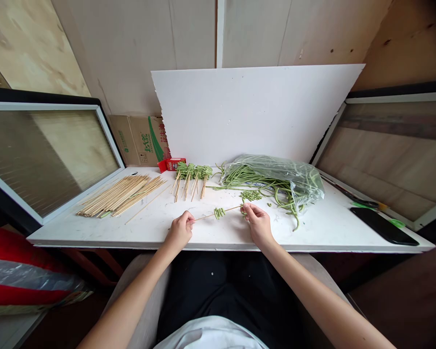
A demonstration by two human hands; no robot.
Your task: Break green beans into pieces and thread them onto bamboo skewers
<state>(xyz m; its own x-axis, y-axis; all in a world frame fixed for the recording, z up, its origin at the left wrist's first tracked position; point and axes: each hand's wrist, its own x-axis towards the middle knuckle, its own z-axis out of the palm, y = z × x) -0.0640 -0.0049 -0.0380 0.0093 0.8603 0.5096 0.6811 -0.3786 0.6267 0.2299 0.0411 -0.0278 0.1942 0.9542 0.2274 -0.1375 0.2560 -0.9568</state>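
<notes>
My left hand (180, 230) is closed round one end of a thin bamboo skewer (204, 217), held slanting up to the right above the table's front. Several short green bean pieces (219, 213) are threaded crosswise near its middle. At the far end of the skewer, my right hand (258, 224) pinches a green bean piece (242, 205), partly hidden by the fingers. Just behind that hand lies a small pile of cut bean pieces (250, 195). Farther back, long green beans (245, 177) spill from a clear plastic bag (305, 180).
Bare skewers (119, 194) lie heaped on the left of the white table (145, 236). Bundled skewers with beans (194, 170) rest at the back, near a red box (176, 164). A black phone (381, 226) and scissors (363, 198) lie on the right. A white board (254, 111) stands behind.
</notes>
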